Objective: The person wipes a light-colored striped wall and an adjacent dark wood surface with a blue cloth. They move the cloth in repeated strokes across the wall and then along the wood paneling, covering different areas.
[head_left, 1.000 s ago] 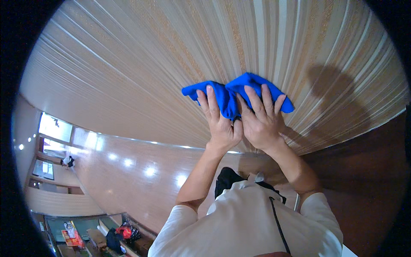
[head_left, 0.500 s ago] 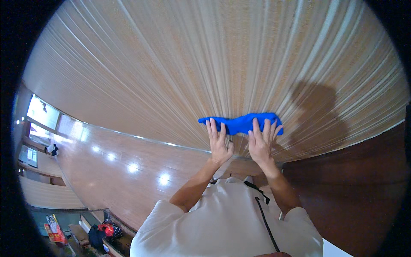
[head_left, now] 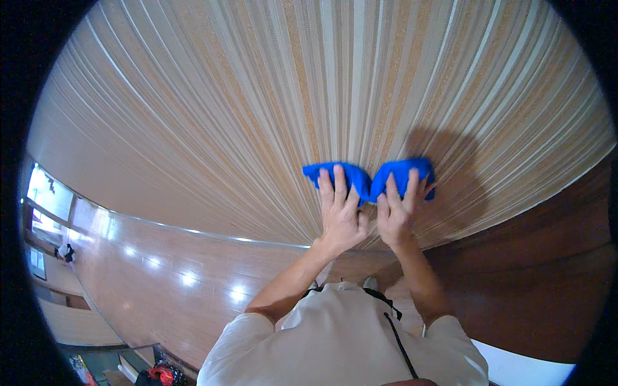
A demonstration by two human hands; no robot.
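Observation:
A bright blue cloth (head_left: 390,177) lies bunched against the striped wall (head_left: 347,83), dipping in the middle between my hands. My left hand (head_left: 341,215) holds its left part to the wall, with long fingers laid over the fabric and the thumb toward the right. On the right part, my right hand (head_left: 398,215) grips the cloth the same way, its outer fingers partly hidden in the folds. Both palms are just below the cloth, the two hands close together but apart.
Shiny tan floor (head_left: 161,283) runs along the wall's foot at left. At right is a dark brown surface (head_left: 528,283). Boxes and a red bag (head_left: 164,374) sit at lower left, windows (head_left: 48,196) at far left. A shadow falls on the wall right of my hands.
The cloth has gone from a fairly straight strip to one sagging in the middle. My left hand has come closer to the right one, and both hands remain on the cloth. The view has shifted slightly.

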